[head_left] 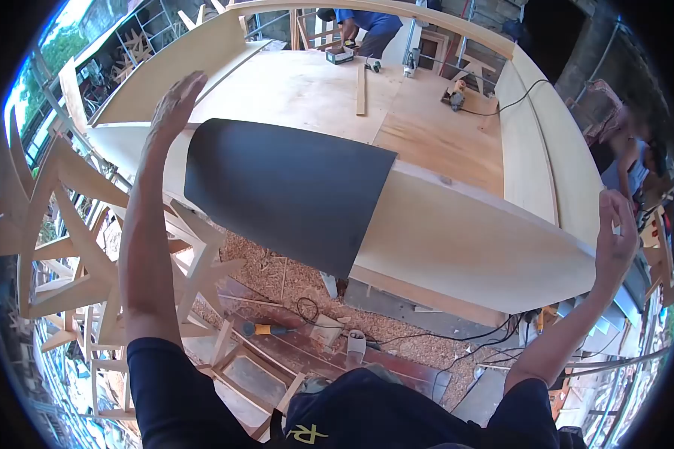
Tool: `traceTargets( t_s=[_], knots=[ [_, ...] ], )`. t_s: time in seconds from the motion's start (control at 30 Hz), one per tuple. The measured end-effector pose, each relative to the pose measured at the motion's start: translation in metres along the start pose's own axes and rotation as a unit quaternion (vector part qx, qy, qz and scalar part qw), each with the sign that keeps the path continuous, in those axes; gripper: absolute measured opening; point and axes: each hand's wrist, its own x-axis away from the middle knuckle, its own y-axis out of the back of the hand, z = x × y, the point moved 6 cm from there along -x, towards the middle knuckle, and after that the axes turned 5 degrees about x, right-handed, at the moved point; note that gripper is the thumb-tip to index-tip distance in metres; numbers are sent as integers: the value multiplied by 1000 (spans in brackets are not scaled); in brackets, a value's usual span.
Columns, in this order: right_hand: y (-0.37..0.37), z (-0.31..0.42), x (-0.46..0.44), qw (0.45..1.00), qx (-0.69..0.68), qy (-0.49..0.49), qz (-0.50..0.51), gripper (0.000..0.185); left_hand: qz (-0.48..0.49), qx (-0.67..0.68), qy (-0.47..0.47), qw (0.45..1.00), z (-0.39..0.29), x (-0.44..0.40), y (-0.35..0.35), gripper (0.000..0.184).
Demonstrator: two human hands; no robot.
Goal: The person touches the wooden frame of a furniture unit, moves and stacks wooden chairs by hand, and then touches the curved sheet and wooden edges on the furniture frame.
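Note:
A large dark grey sheet covers the left part of a pale curved wooden panel in front of me. My left hand is raised by the sheet's far left corner, its fingers stretched out and nothing in it. Out to the right, my right hand is up near the panel's right end. Its fingers are loosely bent and apart from the thumb, with no object visible in them. Whether this hand touches the panel's edge, I cannot tell.
Behind the panel, a wooden surface bears a wood strip, a yellow power tool and a small box. Another person bends at the back. Star-shaped wooden frames crowd the left. Wood shavings and cables litter the floor.

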Motion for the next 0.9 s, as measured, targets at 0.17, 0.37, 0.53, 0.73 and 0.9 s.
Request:
traceTargets(
  t_s=[0.17,0.37,0.53,0.73,0.9],
  knots=[
    [-32,-3,5,992,-32,-33,116,34,166,-30,114,979,-1,9,-25,60],
    [-37,-7,1,984,-19,-95,152,43,163,-179,-24,970,6,-15,-29,63],
    [-40,-9,0,978,-15,-120,171,44,161,93,187,965,19,-15,-40,77],
    [-42,-13,-1,971,-16,-130,201,42,318,-138,175,922,28,-13,-54,71],
    [-45,-20,1,975,-39,-109,188,38,340,-190,136,911,26,-13,-50,67]
  ],
)
